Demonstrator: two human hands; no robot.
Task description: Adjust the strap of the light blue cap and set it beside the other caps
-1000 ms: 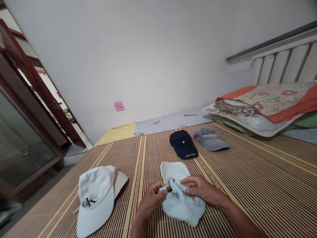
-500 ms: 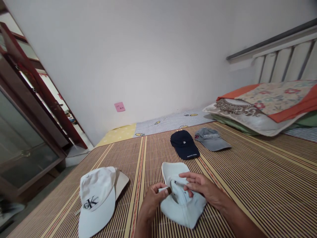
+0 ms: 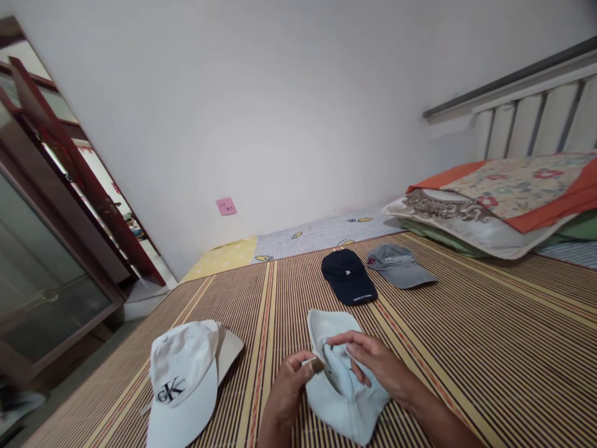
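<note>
A pale blue cap (image 3: 347,404) lies upside down on the striped mat, its inside facing up and its brim pointing away from me. My left hand (image 3: 291,382) pinches a small brown piece at the cap's left edge; whether it is part of the cap I cannot tell. Over the opening on the right, my right hand (image 3: 373,361) has its fingers apart, some of them reaching inside the cap.
A white cap with black letters (image 3: 181,386) rests at the left, overlapping a beige one (image 3: 231,348). Beyond my hands are a navy cap (image 3: 347,277) and a grey cap (image 3: 401,267). Pillows (image 3: 466,218) are piled at the right on the striped mat (image 3: 224,298).
My right hand has shifted slightly left and down over the cap, its index finger now nearer my left hand. The left hand keeps its pinch. The view has tilted slightly.
</note>
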